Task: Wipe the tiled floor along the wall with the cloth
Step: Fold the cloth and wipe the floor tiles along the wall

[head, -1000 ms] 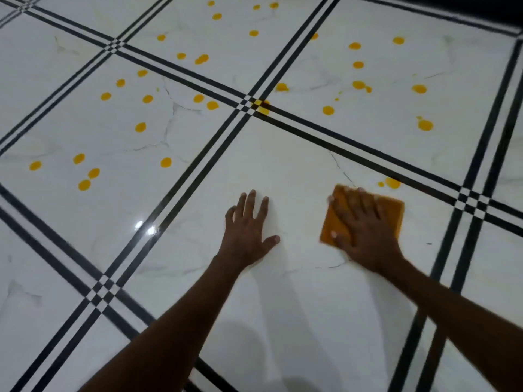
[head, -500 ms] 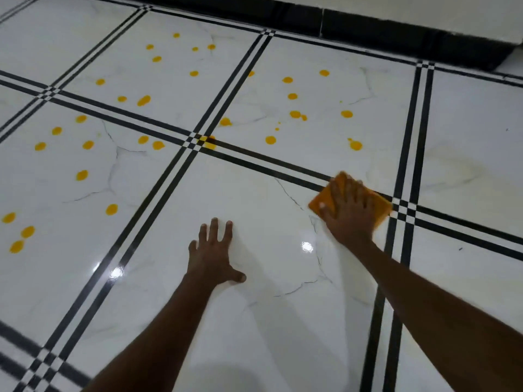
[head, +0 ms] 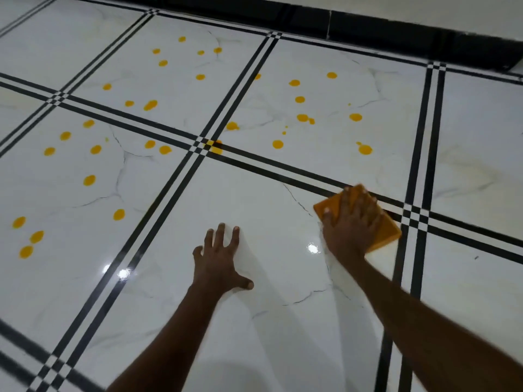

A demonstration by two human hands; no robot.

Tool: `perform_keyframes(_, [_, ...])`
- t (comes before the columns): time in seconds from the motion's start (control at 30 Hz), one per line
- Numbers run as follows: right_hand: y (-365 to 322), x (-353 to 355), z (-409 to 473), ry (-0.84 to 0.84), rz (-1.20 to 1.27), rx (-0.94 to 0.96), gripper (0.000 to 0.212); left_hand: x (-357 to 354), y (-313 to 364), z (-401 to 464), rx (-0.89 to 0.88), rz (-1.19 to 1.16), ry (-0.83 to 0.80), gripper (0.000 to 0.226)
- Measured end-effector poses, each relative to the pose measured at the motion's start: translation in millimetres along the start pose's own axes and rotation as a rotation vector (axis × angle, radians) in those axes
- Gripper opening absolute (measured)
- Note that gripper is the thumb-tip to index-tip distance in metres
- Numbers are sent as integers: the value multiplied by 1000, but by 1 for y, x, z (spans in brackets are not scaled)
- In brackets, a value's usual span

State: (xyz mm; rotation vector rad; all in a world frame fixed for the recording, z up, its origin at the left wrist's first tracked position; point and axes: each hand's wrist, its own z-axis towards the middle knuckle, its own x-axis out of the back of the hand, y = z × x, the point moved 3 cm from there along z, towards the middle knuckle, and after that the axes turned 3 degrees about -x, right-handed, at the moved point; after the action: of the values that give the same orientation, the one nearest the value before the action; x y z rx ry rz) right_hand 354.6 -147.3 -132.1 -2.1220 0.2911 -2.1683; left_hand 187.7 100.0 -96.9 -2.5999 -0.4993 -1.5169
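Two hands are down on the tiled floor [head: 268, 250]. My right hand [head: 351, 224] lies flat on the orange cloth [head: 387, 230], fingers straight and spread a little, pressing it to the tile rather than pinching it. The cloth sits at the far right corner of the white tile in front of me, its far edge touching the black stripes [head: 283, 165] that border the tile. My left hand [head: 222, 258] rests palm down on the same tile, well apart from the cloth, fingers fanned and thumb stuck out to the right, holding nothing. Many yellow drops [head: 365, 149] dot the tiles beyond the stripes and off to the left. A black skirting [head: 396, 29] runs along the foot of the wall [head: 452, 9] at the top. Two bright glints of light show on the glossy tile.
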Motion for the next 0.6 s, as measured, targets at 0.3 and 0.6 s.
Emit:
perform_keyframes(0.3, [-60, -23, 33, -121, -83, 461, 76, -1, -15, -2, -52, 42, 22, 133])
perform_keyframes(0.6, [-106, -29, -52, -152, -42, 573, 79, 32, -58, 32, -13, -14, 16, 143])
